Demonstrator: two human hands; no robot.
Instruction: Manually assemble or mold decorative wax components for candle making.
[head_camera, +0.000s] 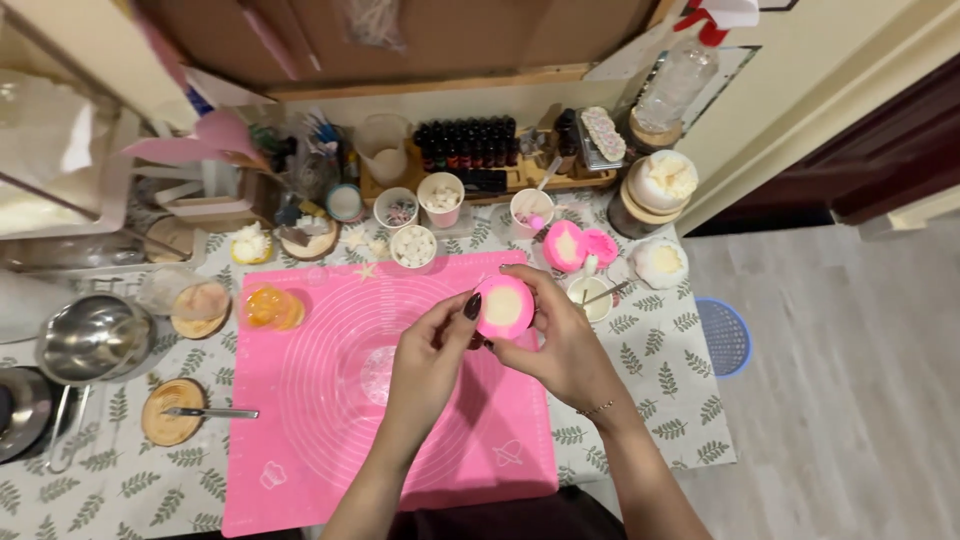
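Both the left hand (430, 355) and the right hand (560, 340) close their grip around a small pink mould (504, 307) with pale filling, held above the pink mat (330, 420); it looks light, soft-walled, probably flexible, best pinched by its rim.

The left hand (425, 365) hides the lower left of the pink mould (505, 307). The frame's left edge cuts the dark pan (18, 410); the bottles (468, 143) at upper centre are too small to tell apart.
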